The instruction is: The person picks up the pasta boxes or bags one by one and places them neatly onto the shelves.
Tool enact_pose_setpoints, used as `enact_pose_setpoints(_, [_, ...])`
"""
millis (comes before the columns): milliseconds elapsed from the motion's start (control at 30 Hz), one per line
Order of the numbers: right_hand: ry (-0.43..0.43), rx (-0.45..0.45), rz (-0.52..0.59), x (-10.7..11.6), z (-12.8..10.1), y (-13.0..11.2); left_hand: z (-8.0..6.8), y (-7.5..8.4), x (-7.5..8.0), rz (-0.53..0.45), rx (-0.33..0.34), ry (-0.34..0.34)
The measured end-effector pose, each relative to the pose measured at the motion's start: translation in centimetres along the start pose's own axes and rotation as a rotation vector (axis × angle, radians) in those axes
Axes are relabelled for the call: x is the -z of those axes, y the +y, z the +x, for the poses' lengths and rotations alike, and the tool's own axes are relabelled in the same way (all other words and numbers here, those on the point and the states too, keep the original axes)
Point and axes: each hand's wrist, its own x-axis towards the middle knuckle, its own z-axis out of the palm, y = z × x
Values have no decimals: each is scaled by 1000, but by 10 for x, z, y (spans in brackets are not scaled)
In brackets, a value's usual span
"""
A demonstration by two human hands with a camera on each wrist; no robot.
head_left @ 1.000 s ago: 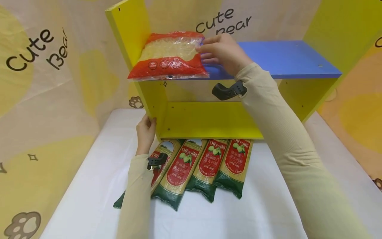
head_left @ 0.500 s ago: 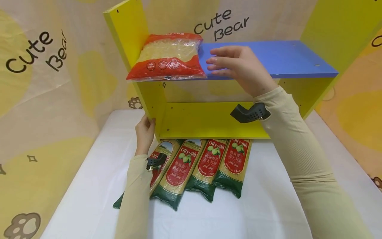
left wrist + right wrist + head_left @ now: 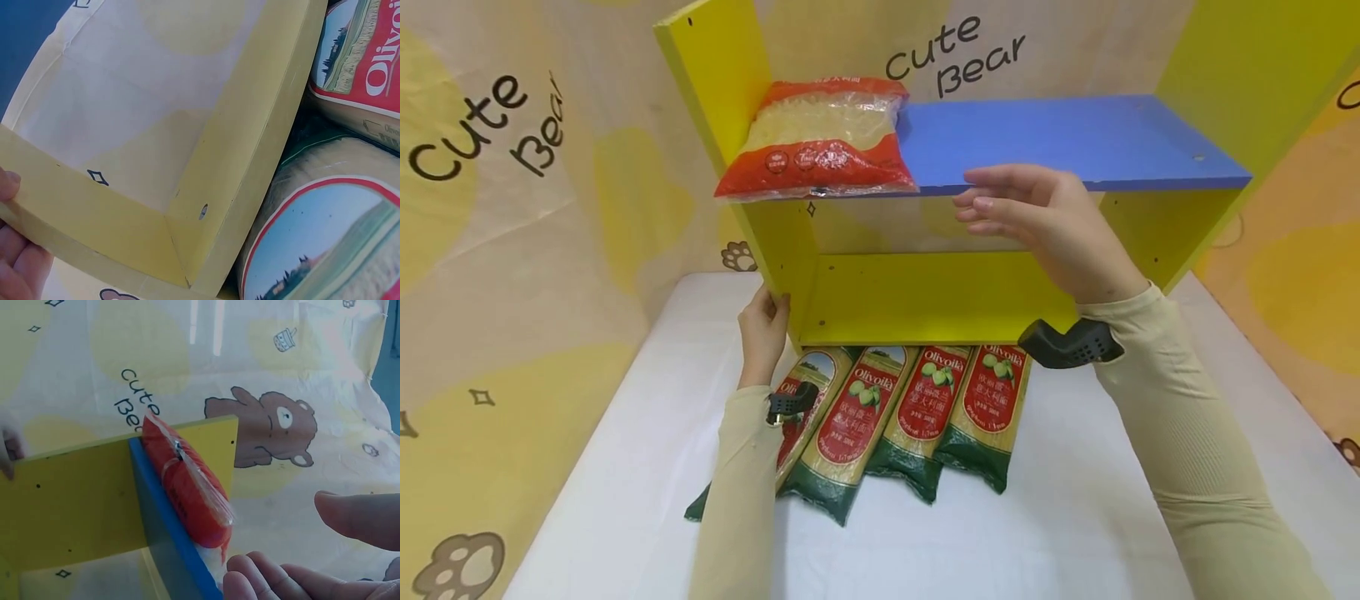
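Note:
My left hand (image 3: 763, 335) grips the lower front edge of the shelf unit's yellow left side panel (image 3: 775, 250), thumb on the inner face in the left wrist view. In front of the blue shelf board (image 3: 1045, 137) is my right hand (image 3: 1052, 221), fingers extended and holding nothing. A red and clear bag of pasta (image 3: 820, 137) lies at the left end of the blue board, against the side panel. In the right wrist view the same pasta bag (image 3: 187, 487) shows edge-on, apart from the right fingertips (image 3: 240, 581).
Several green-ended spaghetti packs (image 3: 853, 425) lie fanned on the white cloth (image 3: 1000, 550), their far ends beneath the yellow bottom board (image 3: 925, 296). The left forearm partly covers the leftmost pack. A printed curtain (image 3: 572, 208) hangs behind.
My right hand has come away from the pasta bag, moving right, down and towards me. The bag stays on the blue board, and my left hand holds the same spot.

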Motion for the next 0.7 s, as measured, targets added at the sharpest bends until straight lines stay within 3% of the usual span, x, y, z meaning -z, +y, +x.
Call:
enact_pose_setpoints(133, [-3, 1, -57, 8, -14, 7, 2, 0, 0, 0, -2, 3])
enact_pose_setpoints(700, [-12, -51, 19, 32, -65, 57, 2, 0, -2, -7, 19, -7])
